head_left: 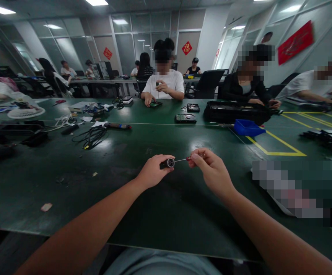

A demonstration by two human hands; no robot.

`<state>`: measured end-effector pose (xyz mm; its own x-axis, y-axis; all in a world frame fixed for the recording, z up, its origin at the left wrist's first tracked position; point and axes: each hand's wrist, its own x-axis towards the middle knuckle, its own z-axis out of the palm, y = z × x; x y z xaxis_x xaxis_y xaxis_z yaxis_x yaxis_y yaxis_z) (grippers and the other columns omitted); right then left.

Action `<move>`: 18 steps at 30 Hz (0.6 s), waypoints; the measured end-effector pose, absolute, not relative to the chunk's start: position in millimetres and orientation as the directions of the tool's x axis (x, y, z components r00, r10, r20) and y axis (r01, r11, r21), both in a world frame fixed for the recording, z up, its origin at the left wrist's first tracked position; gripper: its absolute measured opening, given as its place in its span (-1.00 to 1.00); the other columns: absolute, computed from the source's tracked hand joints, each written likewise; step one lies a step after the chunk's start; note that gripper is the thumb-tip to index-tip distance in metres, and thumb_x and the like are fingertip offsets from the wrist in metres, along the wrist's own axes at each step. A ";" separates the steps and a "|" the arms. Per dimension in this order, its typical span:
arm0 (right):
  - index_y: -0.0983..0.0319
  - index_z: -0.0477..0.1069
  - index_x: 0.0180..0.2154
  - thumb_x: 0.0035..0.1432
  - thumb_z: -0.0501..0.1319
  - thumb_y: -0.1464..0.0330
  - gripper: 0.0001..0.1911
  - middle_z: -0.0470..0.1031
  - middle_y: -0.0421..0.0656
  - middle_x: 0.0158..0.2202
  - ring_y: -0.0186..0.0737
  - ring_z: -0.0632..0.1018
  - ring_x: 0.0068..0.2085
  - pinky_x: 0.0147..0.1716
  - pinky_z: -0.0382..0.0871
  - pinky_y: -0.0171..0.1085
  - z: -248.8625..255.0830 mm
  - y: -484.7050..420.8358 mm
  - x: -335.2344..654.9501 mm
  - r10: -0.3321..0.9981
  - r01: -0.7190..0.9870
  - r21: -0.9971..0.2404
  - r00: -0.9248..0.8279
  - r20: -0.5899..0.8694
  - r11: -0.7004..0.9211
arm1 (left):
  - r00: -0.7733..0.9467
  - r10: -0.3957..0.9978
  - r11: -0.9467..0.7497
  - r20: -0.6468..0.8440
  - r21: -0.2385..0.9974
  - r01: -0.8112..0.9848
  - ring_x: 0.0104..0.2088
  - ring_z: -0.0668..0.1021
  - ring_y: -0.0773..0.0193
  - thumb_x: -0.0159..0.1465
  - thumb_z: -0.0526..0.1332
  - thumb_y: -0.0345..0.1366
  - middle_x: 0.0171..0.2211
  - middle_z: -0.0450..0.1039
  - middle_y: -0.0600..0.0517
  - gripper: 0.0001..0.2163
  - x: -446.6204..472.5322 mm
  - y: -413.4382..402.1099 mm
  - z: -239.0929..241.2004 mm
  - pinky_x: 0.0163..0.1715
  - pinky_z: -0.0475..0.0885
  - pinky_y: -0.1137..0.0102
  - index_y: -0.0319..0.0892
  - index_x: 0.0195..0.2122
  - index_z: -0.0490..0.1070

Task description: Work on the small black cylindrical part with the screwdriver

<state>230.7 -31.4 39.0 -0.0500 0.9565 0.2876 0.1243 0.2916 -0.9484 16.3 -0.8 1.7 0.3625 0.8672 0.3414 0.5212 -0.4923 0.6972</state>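
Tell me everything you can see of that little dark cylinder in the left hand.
The small, dark cylinder looks hard, perhaps plastic or metal. Its end, facing the camera, has a pale grey ring around dark details too small to make out. The left hand grips it over the green tabletop. A thin metal rod with a red end, held in the right hand, points at it; contact is unclear.

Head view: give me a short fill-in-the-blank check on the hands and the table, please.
The dark cylinder in the left hand shows an end that is ____ in shape.
The thin rod held by the right hand has a ____ end at the fingers.
The bin is colored ____.
The table has a ____ surface.

Missing words: round; red; blue; green.
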 end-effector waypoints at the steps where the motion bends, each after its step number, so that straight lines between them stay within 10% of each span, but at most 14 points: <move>1: 0.17 0.48 -0.28 0.22 0.26 0.11 -0.74 0.54 -0.16 -0.37 -0.19 0.54 -0.33 -0.25 0.43 -0.16 38.5 -30.7 230.4 0.958 0.104 -0.952 -0.048 0.284 0.288 | 0.364 0.865 -0.497 0.347 0.694 0.520 0.00 0.54 0.10 0.22 0.37 -0.36 -0.02 0.54 -0.01 -0.64 16.3 -0.7 1.7 0.09 0.39 0.16 -0.05 0.05 0.50; 12: 0.21 0.44 -0.46 0.13 0.32 0.08 -0.66 0.32 -0.23 -0.57 -0.29 0.36 -0.53 -0.52 0.32 -0.26 35.2 -11.4 237.3 0.980 -0.397 -0.896 -0.061 -0.189 -0.198 | 0.417 0.812 -0.578 0.407 0.654 0.488 0.02 0.52 0.15 0.28 0.32 -0.37 0.00 0.54 0.01 -0.66 16.3 -3.4 10.1 0.08 0.37 0.20 -0.05 0.08 0.47; 18: 0.18 0.48 -0.36 0.14 0.33 0.05 -0.68 0.41 -0.21 -0.48 -0.26 0.42 -0.46 -0.46 0.36 -0.24 29.8 -14.7 235.0 0.994 -0.273 -0.961 0.108 0.017 0.046 | 0.388 0.845 -0.532 0.369 0.660 0.531 -0.03 0.53 0.13 0.26 0.35 -0.34 -0.04 0.54 0.02 -0.65 16.7 -2.5 10.0 0.04 0.38 0.20 -0.05 0.07 0.47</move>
<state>235.0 -14.7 29.8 0.1081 0.9940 0.0167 -0.2734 0.0459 -0.9608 16.7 -2.5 10.0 0.3878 0.8447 0.3690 0.5311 -0.5319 0.6595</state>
